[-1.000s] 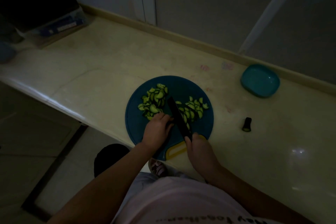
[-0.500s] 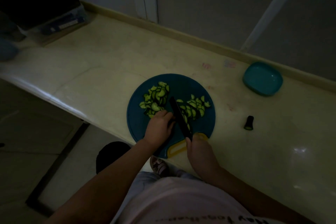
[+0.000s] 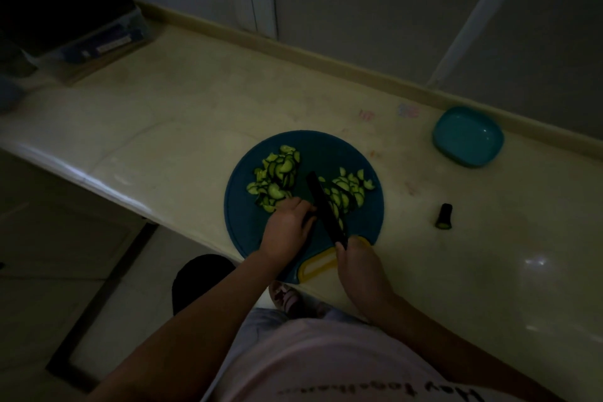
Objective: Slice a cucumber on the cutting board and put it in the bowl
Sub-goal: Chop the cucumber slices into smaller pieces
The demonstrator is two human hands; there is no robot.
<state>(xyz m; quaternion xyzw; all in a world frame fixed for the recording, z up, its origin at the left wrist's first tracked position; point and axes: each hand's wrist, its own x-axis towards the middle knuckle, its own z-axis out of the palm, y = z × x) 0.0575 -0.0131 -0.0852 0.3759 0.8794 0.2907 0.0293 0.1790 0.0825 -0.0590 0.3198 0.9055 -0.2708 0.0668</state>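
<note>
A: What step is this?
B: Cutting, I think. The right hand (image 3: 357, 263) grips the knife (image 3: 326, 209), blade down on the blue cutting board (image 3: 326, 148). The left hand (image 3: 287, 225) curls just beside it; I can't tell if it holds a piece.
A: And next?
B: Two piles of cucumber slices (image 3: 277, 178) lie on the board. They need carrying to the teal bowl (image 3: 468, 137), well apart.

The cutting board (image 3: 248, 215) is seen as dark blue, with a yellow handle (image 3: 318, 266). On it, cucumber slices (image 3: 277, 179) are shown pale green, rimmed dark green, beside a black knife (image 3: 326, 209). Right of the board, a teal bowl (image 3: 468, 137) is seen on the cream bench (image 3: 179, 127).
</note>
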